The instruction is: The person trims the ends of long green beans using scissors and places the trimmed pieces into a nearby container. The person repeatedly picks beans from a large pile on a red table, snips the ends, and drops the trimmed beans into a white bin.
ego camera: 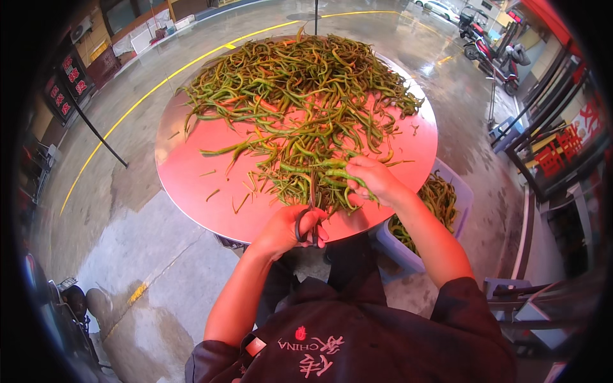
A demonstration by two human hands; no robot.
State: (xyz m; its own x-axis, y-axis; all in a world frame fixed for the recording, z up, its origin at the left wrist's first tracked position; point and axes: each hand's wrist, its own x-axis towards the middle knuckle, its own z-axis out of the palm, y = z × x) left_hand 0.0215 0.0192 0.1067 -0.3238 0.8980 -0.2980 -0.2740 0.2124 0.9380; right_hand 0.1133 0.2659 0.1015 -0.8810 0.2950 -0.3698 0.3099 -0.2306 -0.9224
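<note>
My left hand (pixel 292 227) grips black-handled scissors (pixel 301 229) at the near edge of a round metal table (pixel 187 177). Their blades point away from me, into the peppers. To the right, my right hand (pixel 376 179) holds a few long green chili peppers (pixel 341 173), their ends reaching left towards the blades. Below and between both hands lie cut stems and loose peppers (pixel 294 184). A large heap of green and reddish chilies (pixel 297 76) covers the far part of the tabletop.
A plastic tub (pixel 463 201) holding more chilies stands below the table's right edge. A thin dark pole (pixel 316 16) rises behind the table. Parked motor scooters (pixel 493 60) and a blue stool (pixel 510 134) are at the right. The paved ground (pixel 139 143) looks wet.
</note>
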